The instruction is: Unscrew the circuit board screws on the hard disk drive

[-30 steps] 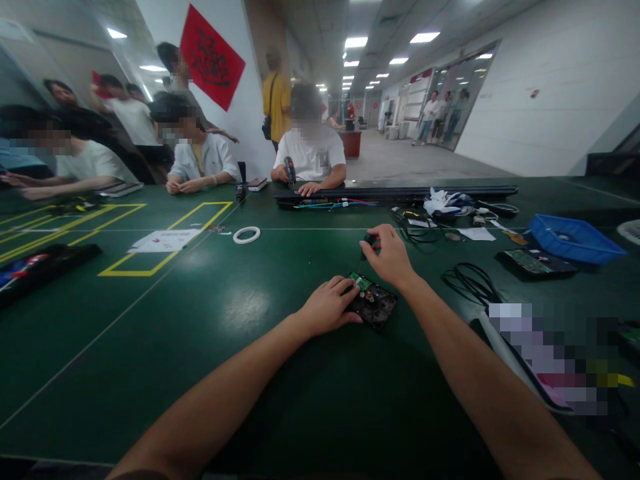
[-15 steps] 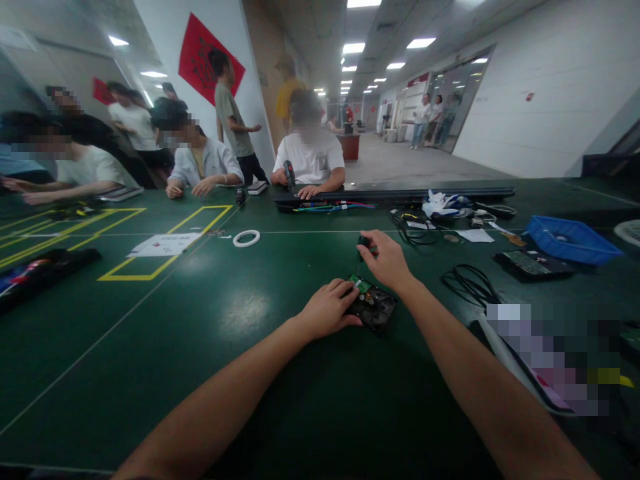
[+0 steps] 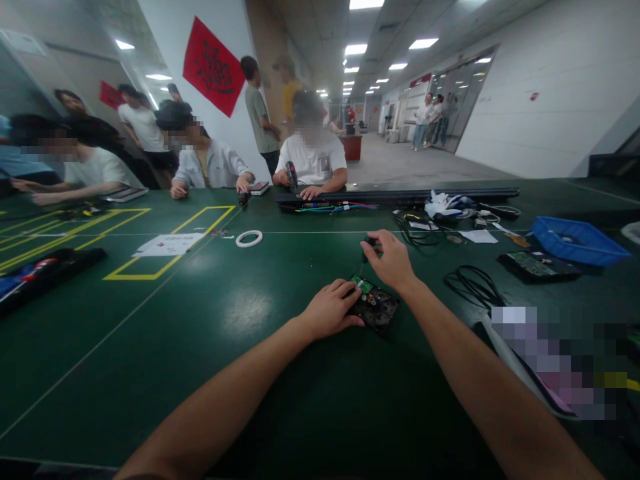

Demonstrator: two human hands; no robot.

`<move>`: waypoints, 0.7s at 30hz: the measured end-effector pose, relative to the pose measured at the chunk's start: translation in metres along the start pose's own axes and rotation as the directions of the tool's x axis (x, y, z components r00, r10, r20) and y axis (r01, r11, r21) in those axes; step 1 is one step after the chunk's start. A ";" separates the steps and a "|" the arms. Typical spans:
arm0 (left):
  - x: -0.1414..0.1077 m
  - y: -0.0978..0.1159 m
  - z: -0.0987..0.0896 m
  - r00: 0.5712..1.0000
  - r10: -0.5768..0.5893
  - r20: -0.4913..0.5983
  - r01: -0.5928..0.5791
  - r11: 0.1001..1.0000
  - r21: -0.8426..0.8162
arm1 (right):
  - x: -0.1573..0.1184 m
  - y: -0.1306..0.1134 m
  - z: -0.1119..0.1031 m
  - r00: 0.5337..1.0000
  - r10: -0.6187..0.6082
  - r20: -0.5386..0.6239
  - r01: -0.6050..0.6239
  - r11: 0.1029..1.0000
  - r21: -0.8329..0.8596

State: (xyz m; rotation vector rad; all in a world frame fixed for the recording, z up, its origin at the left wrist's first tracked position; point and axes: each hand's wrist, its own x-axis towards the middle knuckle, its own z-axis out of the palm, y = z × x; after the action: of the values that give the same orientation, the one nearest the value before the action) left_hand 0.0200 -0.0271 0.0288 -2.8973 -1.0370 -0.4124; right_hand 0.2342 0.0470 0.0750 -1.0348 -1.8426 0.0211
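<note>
A black device with a green circuit board (image 3: 379,308) lies on the green table (image 3: 200,353), a little right of the middle. My left hand (image 3: 330,308) grips its left side, with fingers over the board and the thumb at the near edge. In my right hand (image 3: 390,259) is a screwdriver (image 3: 369,248) with a dark green handle, held upright in closed fingers. Its thin shaft points down at the far corner of the board; whether the tip touches is too small to tell.
Ahead lie a white ring (image 3: 249,239), a paper sheet (image 3: 169,245) and a long black bar (image 3: 400,195). On the right are a blue tray (image 3: 577,241), another board unit (image 3: 539,265) and coiled black cable (image 3: 473,285). Across the table a person (image 3: 313,157) holds a power tool.
The view has shifted slightly. My hands stay nearly in place, and the screwdriver's shaft now shows more clearly. Across the table, a seated person's hand has moved onto a dark object.
</note>
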 end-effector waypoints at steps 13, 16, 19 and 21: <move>0.000 -0.001 0.003 1.000 0.009 -0.005 -0.009 1.000 -0.011 | 0.003 -0.002 -0.004 0.999 -0.009 0.043 0.009 1.000 -0.015; 0.001 -0.001 0.003 1.000 0.006 -0.004 -0.006 1.000 -0.014 | 0.003 -0.005 -0.006 0.998 -0.033 0.045 0.036 0.998 -0.053; 0.000 -0.001 0.003 1.000 0.007 -0.005 -0.007 1.000 -0.019 | 0.003 -0.006 -0.007 0.997 -0.053 0.048 0.056 0.996 -0.074; 0.000 -0.001 0.003 1.000 0.008 -0.008 -0.008 1.000 -0.020 | 0.003 -0.005 -0.006 0.997 -0.055 0.045 0.058 0.995 -0.076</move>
State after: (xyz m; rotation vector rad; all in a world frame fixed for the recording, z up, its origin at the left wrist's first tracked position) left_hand 0.0201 -0.0260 0.0264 -2.9143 -1.0258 -0.4359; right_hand 0.2352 0.0436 0.0826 -1.0424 -1.9238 -0.0628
